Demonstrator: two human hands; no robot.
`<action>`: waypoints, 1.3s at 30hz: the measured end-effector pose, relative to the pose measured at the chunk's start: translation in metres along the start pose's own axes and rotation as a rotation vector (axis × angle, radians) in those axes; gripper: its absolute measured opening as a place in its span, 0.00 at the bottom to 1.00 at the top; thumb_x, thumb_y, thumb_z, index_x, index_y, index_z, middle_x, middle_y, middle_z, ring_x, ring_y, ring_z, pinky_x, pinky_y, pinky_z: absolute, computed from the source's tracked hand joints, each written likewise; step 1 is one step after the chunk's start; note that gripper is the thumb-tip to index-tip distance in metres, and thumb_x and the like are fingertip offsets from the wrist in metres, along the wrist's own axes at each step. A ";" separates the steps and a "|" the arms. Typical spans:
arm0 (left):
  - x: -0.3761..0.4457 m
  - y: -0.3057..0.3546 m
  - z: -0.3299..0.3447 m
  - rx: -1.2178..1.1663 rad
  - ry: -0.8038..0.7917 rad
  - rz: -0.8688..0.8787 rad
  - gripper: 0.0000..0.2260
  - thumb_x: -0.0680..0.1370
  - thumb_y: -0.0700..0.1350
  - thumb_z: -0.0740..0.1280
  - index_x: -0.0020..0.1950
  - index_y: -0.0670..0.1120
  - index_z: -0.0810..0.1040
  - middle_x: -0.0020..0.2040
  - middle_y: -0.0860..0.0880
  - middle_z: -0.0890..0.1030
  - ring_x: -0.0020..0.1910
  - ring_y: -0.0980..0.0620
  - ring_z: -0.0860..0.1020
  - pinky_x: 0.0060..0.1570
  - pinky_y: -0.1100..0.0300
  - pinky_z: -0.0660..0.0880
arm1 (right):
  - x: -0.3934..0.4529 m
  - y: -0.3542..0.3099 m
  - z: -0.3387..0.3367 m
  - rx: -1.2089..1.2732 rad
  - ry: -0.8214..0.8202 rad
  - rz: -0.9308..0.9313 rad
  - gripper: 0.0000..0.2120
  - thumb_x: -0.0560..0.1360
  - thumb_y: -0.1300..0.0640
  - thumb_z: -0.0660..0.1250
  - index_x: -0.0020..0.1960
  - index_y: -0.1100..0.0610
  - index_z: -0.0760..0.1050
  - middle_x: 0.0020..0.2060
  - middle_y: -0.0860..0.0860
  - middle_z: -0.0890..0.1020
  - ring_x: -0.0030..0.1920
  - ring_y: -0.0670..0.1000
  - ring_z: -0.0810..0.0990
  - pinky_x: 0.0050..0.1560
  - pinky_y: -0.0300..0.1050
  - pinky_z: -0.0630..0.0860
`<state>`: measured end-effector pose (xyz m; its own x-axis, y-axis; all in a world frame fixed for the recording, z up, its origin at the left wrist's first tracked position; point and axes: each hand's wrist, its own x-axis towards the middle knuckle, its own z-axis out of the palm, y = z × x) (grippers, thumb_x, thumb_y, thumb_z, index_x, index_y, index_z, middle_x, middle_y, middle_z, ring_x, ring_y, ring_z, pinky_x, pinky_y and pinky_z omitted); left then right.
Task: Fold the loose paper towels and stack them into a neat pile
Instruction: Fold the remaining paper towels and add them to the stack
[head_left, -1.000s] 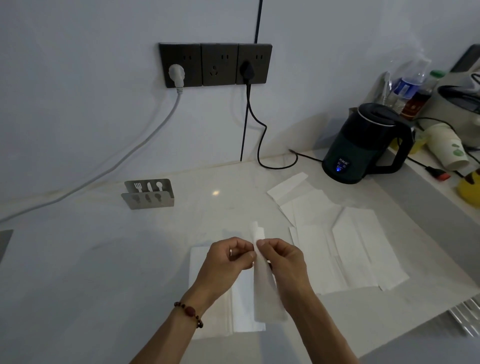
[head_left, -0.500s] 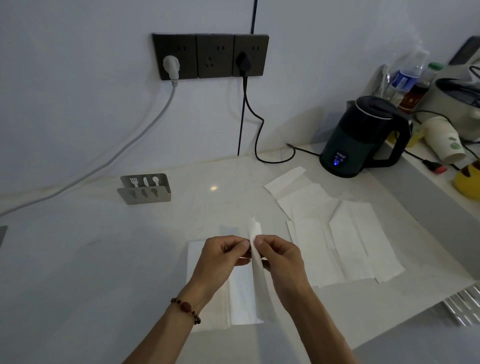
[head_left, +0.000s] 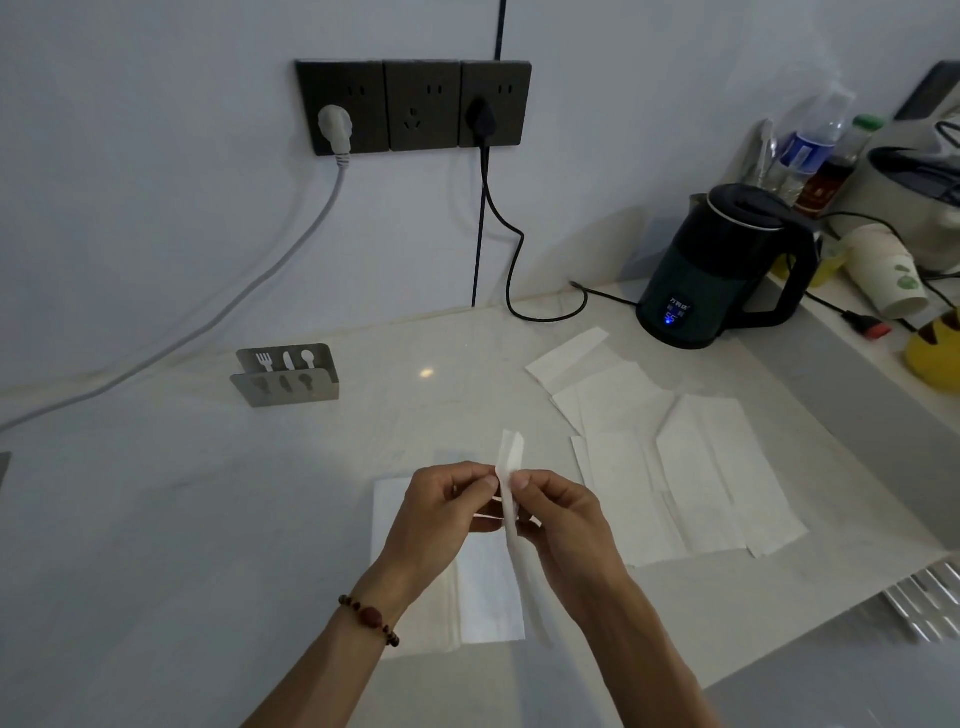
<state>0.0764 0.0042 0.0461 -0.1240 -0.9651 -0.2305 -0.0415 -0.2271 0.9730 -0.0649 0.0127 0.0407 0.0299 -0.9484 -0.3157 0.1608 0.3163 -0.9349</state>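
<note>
Paper towel (head_left: 511, 493): one narrow folded strip, held upright above the bench (head_left: 208, 519).
Left hand (head_left: 441, 514): grip pinches the strip.
Right hand (head_left: 563, 519): grip pinches the same strip.
Folded pile (head_left: 488, 597): one, flat under the hands.
Loose towels (head_left: 675, 467): about four, overlapping, in front of the kettle (head_left: 722, 265).

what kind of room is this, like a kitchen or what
Most likely a kitchen counter or a small pantry corner. A black electric kettle sits plugged in on the pale stone countertop, a metal cutlery holder stands by the wall, and bottles and a paper cup crowd the right side.
</note>
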 end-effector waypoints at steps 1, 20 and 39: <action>-0.001 0.001 -0.001 0.003 -0.016 0.001 0.11 0.81 0.37 0.61 0.52 0.42 0.84 0.45 0.45 0.86 0.45 0.47 0.85 0.50 0.50 0.81 | 0.000 0.000 0.000 -0.008 0.008 0.003 0.10 0.78 0.59 0.65 0.46 0.61 0.83 0.38 0.55 0.84 0.43 0.54 0.84 0.56 0.56 0.79; 0.001 -0.014 -0.035 -0.303 0.196 -0.193 0.10 0.78 0.36 0.65 0.41 0.42 0.84 0.40 0.43 0.83 0.39 0.48 0.80 0.41 0.55 0.75 | 0.010 0.016 -0.014 0.225 0.200 0.390 0.17 0.79 0.50 0.62 0.51 0.63 0.82 0.42 0.58 0.85 0.43 0.60 0.83 0.49 0.55 0.78; -0.022 -0.075 -0.132 0.268 0.573 -0.220 0.07 0.78 0.40 0.67 0.42 0.46 0.82 0.38 0.48 0.83 0.37 0.50 0.78 0.37 0.61 0.73 | 0.032 0.070 0.047 -0.448 -0.013 0.216 0.13 0.71 0.61 0.67 0.41 0.72 0.71 0.34 0.55 0.74 0.36 0.53 0.72 0.38 0.48 0.70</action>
<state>0.2125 0.0249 -0.0204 0.4583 -0.8336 -0.3084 -0.2595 -0.4573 0.8506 -0.0063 0.0032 -0.0276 0.0290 -0.8592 -0.5108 -0.2900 0.4818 -0.8269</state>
